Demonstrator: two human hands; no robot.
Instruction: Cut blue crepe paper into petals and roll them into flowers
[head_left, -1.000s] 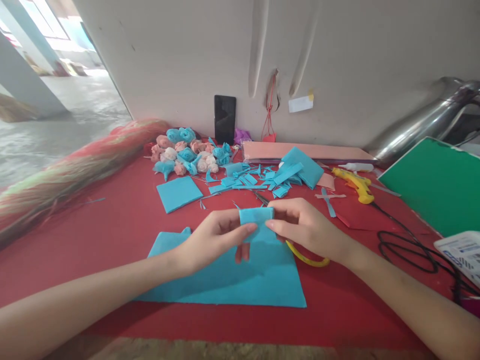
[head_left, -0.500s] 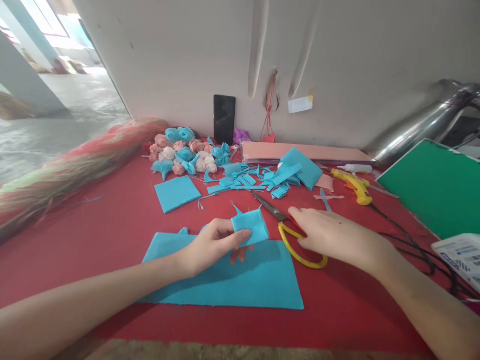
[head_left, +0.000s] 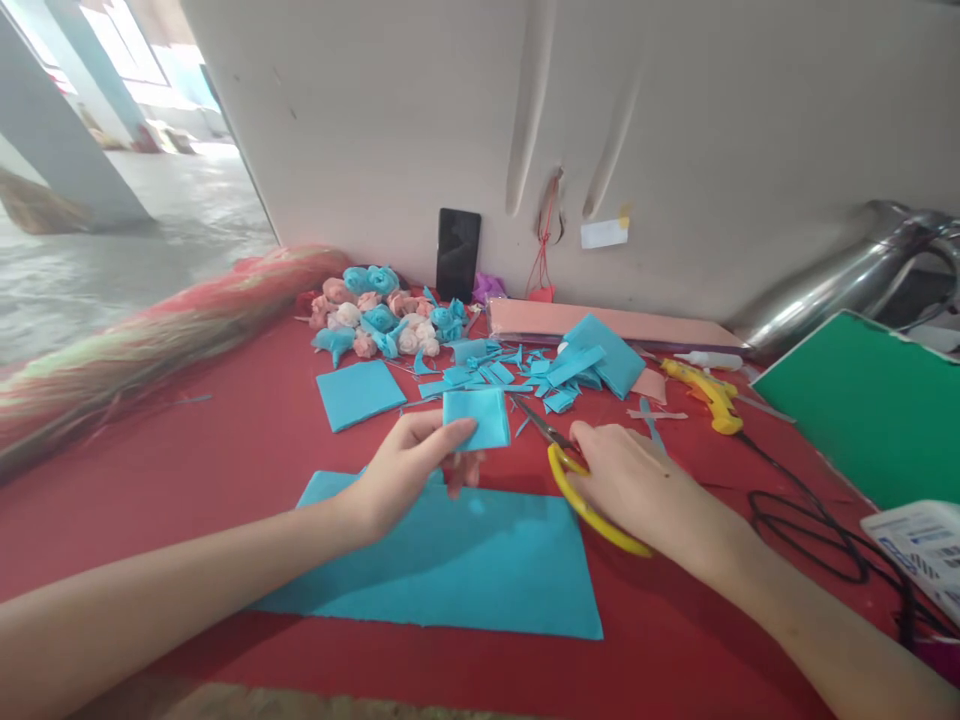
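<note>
My left hand [head_left: 424, 455] pinches a small folded square of blue crepe paper [head_left: 480, 415] between thumb and fingers, raised over the table. To its right, my right hand [head_left: 619, 475] is closed around yellow-handled scissors [head_left: 574, 490], whose dark blades point up and left toward the paper. One handle loop shows; my fingers cover the other. Beneath both hands lies a large blue crepe sheet [head_left: 465, 580] on the red tabletop. Another folded blue square [head_left: 361, 393] rests farther left.
Cut blue scraps [head_left: 487, 375] are scattered behind my hands. Paper roses [head_left: 382, 320] are heaped at the back left, near a phone [head_left: 458, 253] leaning on the wall. At right are a yellow glue gun [head_left: 709, 392], its black cord [head_left: 806, 530] and a green board [head_left: 874, 410].
The folded square in my left hand has turned flatter toward me and moved left and up. My right hand has shifted slightly left with the scissors. The view has tilted a little.
</note>
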